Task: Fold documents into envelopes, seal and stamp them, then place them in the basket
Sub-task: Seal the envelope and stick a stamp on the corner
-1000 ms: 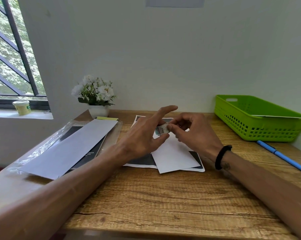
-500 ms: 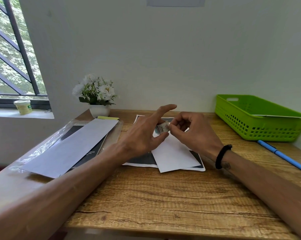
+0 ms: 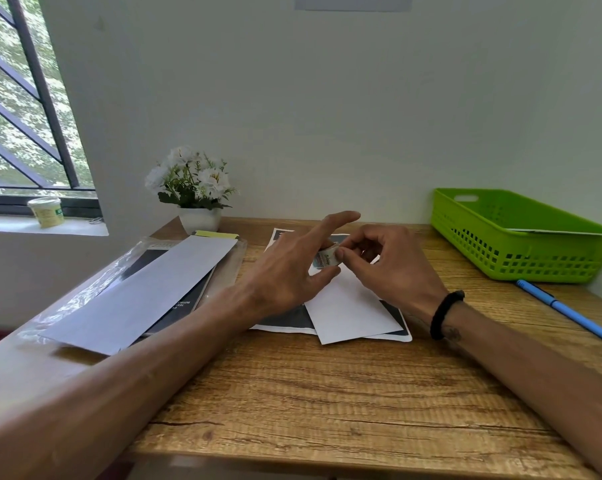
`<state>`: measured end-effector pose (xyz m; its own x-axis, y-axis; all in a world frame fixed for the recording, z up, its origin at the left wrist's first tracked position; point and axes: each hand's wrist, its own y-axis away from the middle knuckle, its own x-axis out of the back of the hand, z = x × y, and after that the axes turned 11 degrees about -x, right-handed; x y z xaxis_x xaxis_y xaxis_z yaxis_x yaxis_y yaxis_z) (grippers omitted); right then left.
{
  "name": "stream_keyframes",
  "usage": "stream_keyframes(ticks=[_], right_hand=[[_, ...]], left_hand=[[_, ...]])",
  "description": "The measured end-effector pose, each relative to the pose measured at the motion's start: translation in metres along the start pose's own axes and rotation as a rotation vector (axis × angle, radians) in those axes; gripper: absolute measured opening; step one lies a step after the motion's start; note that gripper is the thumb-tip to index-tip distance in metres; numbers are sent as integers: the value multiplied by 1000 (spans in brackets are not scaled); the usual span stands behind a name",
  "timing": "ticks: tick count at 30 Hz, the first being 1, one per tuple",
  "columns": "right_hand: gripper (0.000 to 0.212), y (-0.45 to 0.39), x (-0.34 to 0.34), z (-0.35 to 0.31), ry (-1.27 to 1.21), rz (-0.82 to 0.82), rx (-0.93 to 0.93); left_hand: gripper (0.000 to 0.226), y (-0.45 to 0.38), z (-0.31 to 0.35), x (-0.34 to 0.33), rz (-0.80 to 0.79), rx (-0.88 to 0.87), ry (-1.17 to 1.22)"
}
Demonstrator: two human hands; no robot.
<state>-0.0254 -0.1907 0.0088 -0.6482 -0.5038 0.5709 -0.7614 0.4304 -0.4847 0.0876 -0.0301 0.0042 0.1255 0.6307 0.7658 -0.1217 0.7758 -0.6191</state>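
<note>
Wooden desk: both hands pinch stamp

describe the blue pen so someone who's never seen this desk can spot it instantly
Start at the green basket at the far right of the wooden desk. Just in front of its near wall lies the blue pen, running diagonally toward the desk's right edge. It is the only slim blue stick here; everything else nearby is flat paper or green plastic.
</note>
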Motion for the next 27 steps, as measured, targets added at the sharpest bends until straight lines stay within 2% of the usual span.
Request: stream_keyframes(ticks=[13, 27], right_hand=[[4, 0, -2, -2, -38, -16, 46], [4, -2, 1, -2, -68, 41, -10]], left_hand=[[80, 0, 2, 7, 0, -2, -6], [77, 0, -2, 11, 15, -6, -25]])
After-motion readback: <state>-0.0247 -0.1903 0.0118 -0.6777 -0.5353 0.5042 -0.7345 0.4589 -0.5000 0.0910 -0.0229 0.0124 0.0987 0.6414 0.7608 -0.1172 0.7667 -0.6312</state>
